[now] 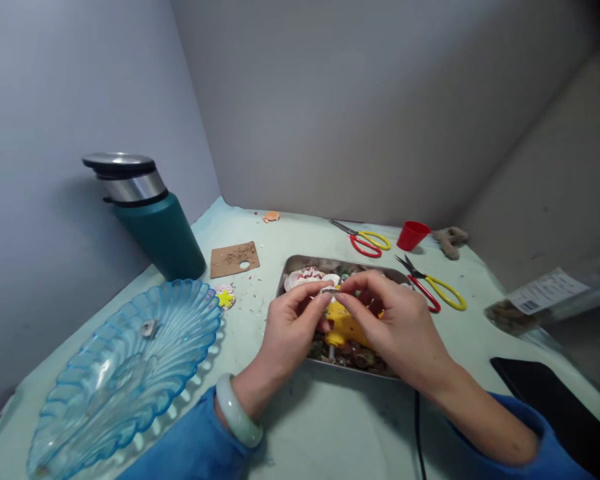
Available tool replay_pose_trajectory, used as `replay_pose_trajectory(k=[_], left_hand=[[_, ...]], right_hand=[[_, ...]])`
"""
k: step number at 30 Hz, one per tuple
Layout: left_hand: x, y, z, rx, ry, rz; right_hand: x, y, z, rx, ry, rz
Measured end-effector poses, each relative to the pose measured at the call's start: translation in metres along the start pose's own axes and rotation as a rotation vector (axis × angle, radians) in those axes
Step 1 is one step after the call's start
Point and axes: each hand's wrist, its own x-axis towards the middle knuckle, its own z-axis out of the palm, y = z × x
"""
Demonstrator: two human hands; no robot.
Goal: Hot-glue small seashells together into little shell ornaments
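My left hand (295, 320) and my right hand (395, 323) meet over the metal tray (286, 267). Between the fingertips of both is a small whitish piece (329, 290) with a dark edge, too small to name. Both hands are closed in a pinch on it. Below them in the tray lies a yellow tool with a stubby nozzle (347, 325), resembling a glue gun and partly hidden by my right hand. White round pieces (296, 279), one with red bits, sit at the tray's back left. Dark stone-like bits (363, 359) fill the front.
On the left stand a blue scalloped dish (130, 373) and a teal bottle (163, 233). Behind are a brown card (235, 259), scissors (367, 240), more scissors (437, 287) and a red cup (413, 235). A black cable (419, 433) passes below my right wrist; a clear bag (545, 300) is right.
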Motion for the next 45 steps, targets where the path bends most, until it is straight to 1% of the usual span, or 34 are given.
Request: replay_pose_trajectory(k=[3,6,11,19,26,36,45], left_hand=[[-0.0002,-0.0015,-0.0005,0.001,-0.029,-0.017],[-0.0007,-0.0031,-0.0002,0.014,-0.041,-0.023],[-0.0008,-0.0024,0.0012,0.045,-0.056,-0.011],[0.0000,-0.0045,0.0007,0.050,-0.079,-0.045],[-0.0009,0.0005,0.0002,0.020,-0.131,-0.039],[-0.0002,0.0001,0.0019,-0.032,-0.117,-0.053],[0.0015,-0.0016,0.0017,-0.047,-0.120,-0.050]], right_hand=[[0.0002,-0.0010,-0.0004,-0.080,0.011,-0.141],[-0.0002,0.0003,0.0006,-0.134,0.009,-0.219],[-0.0017,0.0035,0.0031,-0.216,0.017,-0.252],[-0.0012,0.0047,0.0008,-0.369,0.035,-0.320],[-0.0012,0.0035,0.0010,-0.390,0.114,-0.446],[-0.0022,0.0057,0.0030,-0.363,0.104,-0.413],[-0.0035,0.0038,0.0052,-0.346,0.147,-0.396]])
